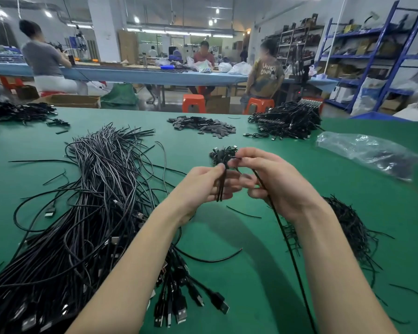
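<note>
Over the green table (227,237) my left hand (200,186) pinches a short folded black tie (221,186) between thumb and fingers, its ends hanging down. My right hand (273,182) grips a thin black cable (287,239) that runs down past my right forearm. The fingertips of that hand also pinch at a small dark bundle of cable ends (221,154) just above both hands. How the tie and the bundle join is hidden by my fingers.
A big heap of black USB cables (87,213) covers the table's left. A pile of black ties (348,227) lies at the right, a plastic bag (367,153) beyond it. Farther back are small black pieces (203,126) and bundled cables (287,121). Workers sit behind.
</note>
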### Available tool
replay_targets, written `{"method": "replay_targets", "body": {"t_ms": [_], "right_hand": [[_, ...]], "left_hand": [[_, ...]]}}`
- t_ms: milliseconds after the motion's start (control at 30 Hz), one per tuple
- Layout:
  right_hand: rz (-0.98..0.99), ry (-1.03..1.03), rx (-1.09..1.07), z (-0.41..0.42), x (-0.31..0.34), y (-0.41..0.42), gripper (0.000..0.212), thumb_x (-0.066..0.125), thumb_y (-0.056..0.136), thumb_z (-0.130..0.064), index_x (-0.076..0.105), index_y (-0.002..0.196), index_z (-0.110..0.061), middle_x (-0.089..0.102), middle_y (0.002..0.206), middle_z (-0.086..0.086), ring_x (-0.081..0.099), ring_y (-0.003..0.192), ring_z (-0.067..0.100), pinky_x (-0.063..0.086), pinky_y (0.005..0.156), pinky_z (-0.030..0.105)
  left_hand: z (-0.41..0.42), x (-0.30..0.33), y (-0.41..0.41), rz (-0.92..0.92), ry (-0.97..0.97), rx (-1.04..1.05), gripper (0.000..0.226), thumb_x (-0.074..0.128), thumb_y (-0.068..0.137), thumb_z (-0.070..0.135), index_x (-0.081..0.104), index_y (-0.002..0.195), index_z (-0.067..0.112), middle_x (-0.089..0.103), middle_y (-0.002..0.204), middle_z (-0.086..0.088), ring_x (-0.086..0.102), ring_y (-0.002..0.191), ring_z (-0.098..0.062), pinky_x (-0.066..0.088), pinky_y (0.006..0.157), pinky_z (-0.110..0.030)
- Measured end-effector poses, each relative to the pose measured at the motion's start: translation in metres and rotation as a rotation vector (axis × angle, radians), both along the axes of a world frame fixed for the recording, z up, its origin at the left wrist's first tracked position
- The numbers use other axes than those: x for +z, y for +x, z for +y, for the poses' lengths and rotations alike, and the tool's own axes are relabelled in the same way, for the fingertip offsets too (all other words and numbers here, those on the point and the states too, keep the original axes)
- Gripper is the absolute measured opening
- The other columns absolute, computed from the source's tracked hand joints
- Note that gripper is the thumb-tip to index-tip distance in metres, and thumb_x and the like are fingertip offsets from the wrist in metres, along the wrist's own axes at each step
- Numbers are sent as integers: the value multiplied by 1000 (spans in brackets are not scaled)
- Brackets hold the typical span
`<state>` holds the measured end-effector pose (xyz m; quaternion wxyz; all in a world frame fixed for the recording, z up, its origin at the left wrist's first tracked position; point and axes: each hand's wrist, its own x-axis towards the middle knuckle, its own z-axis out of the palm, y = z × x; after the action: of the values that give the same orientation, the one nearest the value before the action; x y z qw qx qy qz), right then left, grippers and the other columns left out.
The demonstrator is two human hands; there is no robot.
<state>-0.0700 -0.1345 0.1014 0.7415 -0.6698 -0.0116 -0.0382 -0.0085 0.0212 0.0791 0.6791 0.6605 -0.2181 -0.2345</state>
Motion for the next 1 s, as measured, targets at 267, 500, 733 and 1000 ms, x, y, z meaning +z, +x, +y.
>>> {"method": "replay_targets", "body": {"t_ms": [267,500,733,1000], "right_hand": [[187,-105,536,-4,-50,-5,17,58,92,-11,63,82,-24,58,78,1,47,52,9,38,45,17],[438,560,260,-27,-67,7,16,52,88,-1,58,93,-15,52,74,2,39,46,2,31,33,8],[264,822,145,-27,-47,2,24,47,86,3,57,103,-10,70,94,21,55,53,10,51,44,14],[9,-178,-53,6,-2,-5,35,32,101,4,61,113,-10,66,124,3,71,67,19,54,52,26]], "left_hand": [[23,11,13,346,-587,-29,42,34,107,25,64,121,-1,70,122,-16,69,112,-23,59,85,-28],[33,12,12,283,-439,-252,42,44,100,29,74,115,3,68,125,-17,72,104,-19,59,74,-25],[23,3,5,-16,132,-335,44,40,107,34,73,111,5,74,112,-14,72,104,-26,59,78,-27],[0,-11,3,-233,214,94,40,40,108,30,72,105,5,74,90,-4,70,79,-11,55,79,-23]]}}
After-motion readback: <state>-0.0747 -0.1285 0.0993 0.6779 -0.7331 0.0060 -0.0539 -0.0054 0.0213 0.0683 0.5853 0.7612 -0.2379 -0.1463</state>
